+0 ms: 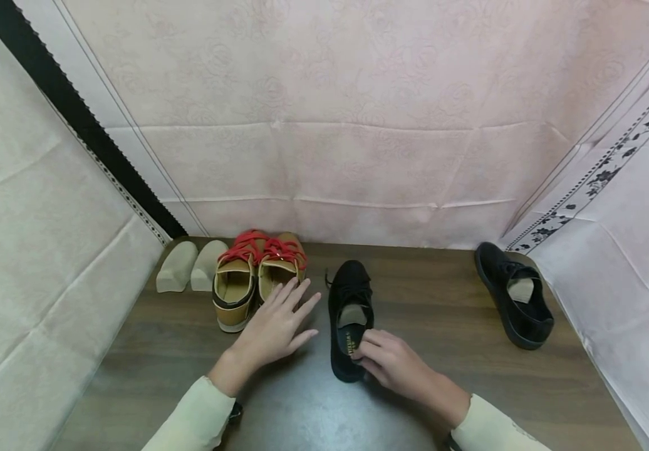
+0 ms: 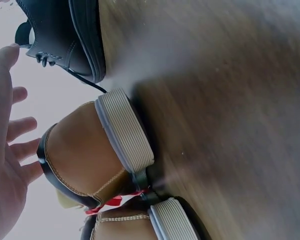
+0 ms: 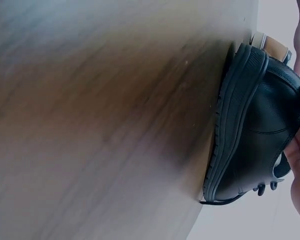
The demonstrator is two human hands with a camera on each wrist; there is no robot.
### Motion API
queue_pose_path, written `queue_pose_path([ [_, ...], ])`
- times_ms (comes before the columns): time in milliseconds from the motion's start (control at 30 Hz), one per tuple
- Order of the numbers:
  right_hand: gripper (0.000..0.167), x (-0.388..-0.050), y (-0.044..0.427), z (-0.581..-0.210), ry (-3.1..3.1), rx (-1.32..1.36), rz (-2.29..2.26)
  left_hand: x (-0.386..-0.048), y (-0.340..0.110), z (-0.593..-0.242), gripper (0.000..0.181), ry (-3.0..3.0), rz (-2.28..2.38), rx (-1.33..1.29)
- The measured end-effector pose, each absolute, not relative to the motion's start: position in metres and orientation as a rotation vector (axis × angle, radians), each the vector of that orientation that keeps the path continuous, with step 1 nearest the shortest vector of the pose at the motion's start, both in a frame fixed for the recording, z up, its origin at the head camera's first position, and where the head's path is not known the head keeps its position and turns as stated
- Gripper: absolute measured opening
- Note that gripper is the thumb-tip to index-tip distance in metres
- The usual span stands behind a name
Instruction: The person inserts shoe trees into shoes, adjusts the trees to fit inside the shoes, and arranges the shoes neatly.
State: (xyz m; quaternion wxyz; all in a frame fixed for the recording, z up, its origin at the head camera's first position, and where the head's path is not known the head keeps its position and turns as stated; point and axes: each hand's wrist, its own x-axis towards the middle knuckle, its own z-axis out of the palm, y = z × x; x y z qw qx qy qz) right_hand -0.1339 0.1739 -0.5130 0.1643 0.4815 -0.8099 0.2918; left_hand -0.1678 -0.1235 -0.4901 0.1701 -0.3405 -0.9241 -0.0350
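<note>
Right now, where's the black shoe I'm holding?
In the head view, the black shoe sits just right of centre on the wood-grain surface, pinched by your right hand, with the red-laced shoes to its left.

Apparently a makeshift shoe nook, wider room unclear: creased pale-pink rose-patterned sheeting (image 1: 330,75) rises behind a flat brown wood-grain surface (image 1: 431,294); red-laced tan leather shoes (image 1: 234,311) and black leather lace-up shoes (image 1: 527,319) stand on it.
</note>
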Motion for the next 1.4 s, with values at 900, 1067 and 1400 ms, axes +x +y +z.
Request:
queue_pose_path([
  [900, 0.029, -0.136, 0.221, -0.51, -2.406, 1.256, 0.825, -0.176, -0.1, -0.491, 0.07, -2.649, -0.075, -1.047],
  [1067, 0.028, -0.139, 0.231, -0.511, -2.407, 1.232, 0.787, -0.179, -0.093, -0.489, 0.069, -2.662, -0.068, -1.061],
  [1400, 0.03, -0.141, 0.248, -0.507, -2.412, 1.196, 0.773, -0.183, -0.081, -0.491, 0.07, -2.623, -0.072, -1.095],
])
